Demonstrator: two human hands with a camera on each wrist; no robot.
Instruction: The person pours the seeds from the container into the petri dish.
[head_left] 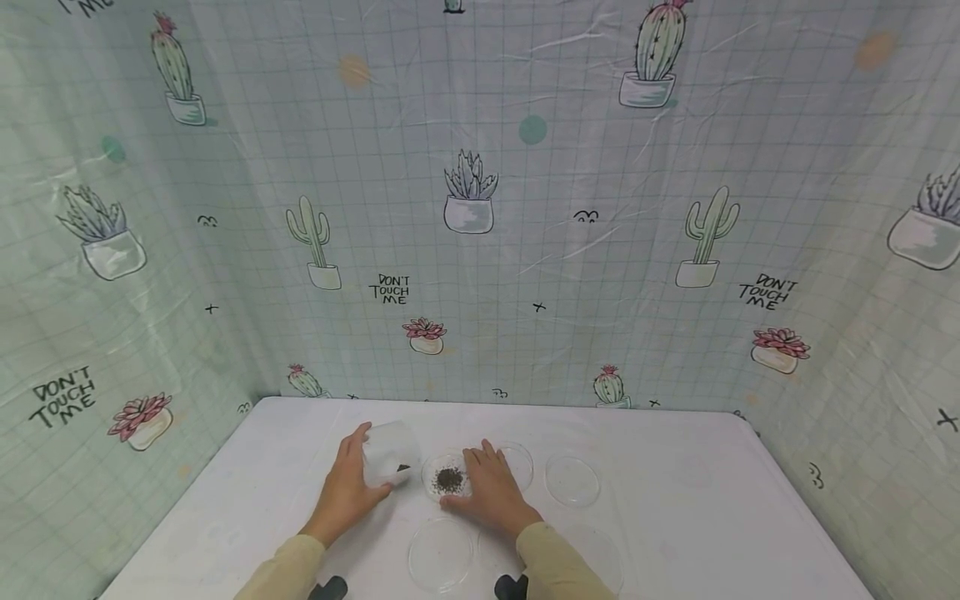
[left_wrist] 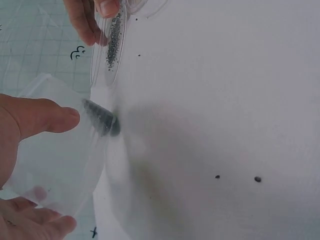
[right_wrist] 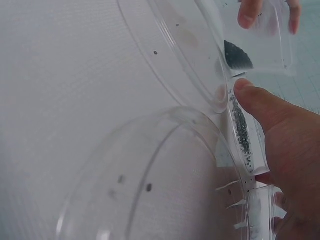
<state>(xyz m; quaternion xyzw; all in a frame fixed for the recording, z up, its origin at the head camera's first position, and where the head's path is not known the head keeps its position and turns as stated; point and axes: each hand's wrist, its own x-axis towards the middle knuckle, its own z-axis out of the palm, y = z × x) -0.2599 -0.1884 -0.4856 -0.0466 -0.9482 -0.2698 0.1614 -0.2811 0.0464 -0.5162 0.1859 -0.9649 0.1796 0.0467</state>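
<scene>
My left hand (head_left: 347, 485) holds a translucent plastic bag (head_left: 388, 443) between thumb and fingers, tilted over the table. Dark granules (left_wrist: 101, 119) are gathered in its lower corner. Just right of the bag, a clear petri dish (head_left: 431, 493) carries a scattered heap of similar dark granules (head_left: 449, 478). My right hand (head_left: 497, 490) grips this dish at its right side, thumb at the near rim and fingers at the far side. In the right wrist view, the thumb (right_wrist: 262, 102) lies along the dish's edge near the bag.
More clear petri dish parts stand around: one (head_left: 525, 457) behind the right hand, one (head_left: 572, 481) farther right, one (head_left: 441, 557) in front, and others partly hidden by the right arm. Loose dark specks (left_wrist: 257, 179) lie on the white table (head_left: 690, 500). A cactus-print curtain (head_left: 510, 267) encloses it.
</scene>
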